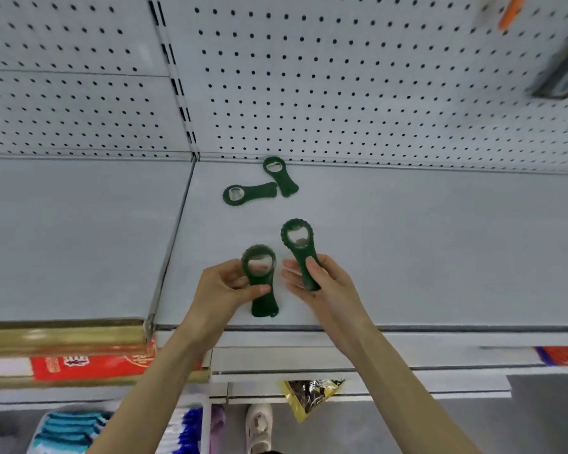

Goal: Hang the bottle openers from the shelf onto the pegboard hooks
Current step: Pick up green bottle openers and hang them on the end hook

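Observation:
My left hand [225,286] pinches a dark green bottle opener [259,283] by its neck, ring end up, above the front of the white shelf [407,250]. My right hand [322,283] grips the handle of a second green opener [297,244], its ring pointing up and away. Two more green openers lie on the shelf near the back: one flat with its ring to the left [246,194], one angled against the wall [280,175]. The white pegboard [341,86] rises behind the shelf; no hooks show on the part in view.
An orange item [510,11] and a dark package [564,70] hang at the pegboard's upper right. A slotted upright [174,80] divides two pegboard panels. Below the shelf edge are red boxes [89,365], a yellow packet [312,398] and folded cloths [69,430].

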### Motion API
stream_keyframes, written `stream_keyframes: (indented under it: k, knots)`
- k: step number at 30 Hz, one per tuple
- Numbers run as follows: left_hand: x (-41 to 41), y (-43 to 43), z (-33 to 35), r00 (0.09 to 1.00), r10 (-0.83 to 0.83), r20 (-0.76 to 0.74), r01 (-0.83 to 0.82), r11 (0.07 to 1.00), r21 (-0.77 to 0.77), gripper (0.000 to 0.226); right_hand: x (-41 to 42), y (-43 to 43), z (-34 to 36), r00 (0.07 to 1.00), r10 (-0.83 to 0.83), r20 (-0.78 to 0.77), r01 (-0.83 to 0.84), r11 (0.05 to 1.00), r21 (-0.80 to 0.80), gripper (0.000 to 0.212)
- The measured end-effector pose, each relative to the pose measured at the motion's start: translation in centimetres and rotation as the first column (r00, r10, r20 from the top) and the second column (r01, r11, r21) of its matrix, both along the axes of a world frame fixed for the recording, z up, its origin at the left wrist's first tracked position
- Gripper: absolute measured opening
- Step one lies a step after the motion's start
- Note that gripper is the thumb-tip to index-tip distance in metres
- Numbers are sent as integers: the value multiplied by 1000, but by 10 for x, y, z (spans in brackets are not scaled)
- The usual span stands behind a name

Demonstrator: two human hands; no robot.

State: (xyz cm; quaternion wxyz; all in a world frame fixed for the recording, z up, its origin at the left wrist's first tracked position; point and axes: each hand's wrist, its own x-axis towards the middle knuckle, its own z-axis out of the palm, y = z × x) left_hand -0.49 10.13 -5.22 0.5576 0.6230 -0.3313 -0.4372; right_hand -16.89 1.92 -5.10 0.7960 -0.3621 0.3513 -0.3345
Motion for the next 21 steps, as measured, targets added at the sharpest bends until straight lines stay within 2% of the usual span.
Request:
stream_keyframes:
  k: [7,13,18,21]
  knots:
    - [-96,-4,47,989,-133,70,138,988,-75,30,-125,3,30,988,-145,-44,133,969,-208,14]
    - [-248,-8,83,976,-184,117,204,959,-199,31,-291,22,60,958,-268,-105,215,909,-358,12]
    - [-384,-11,110,966,-226,122,253,922,-294,30,-417,38,95,893,-449,-33,399,822,-408,11]
    - [-452,-12,132,946,-288,151,321,896,-306,27,-478,46,118,858,-513,-12,454,770,-448,13]
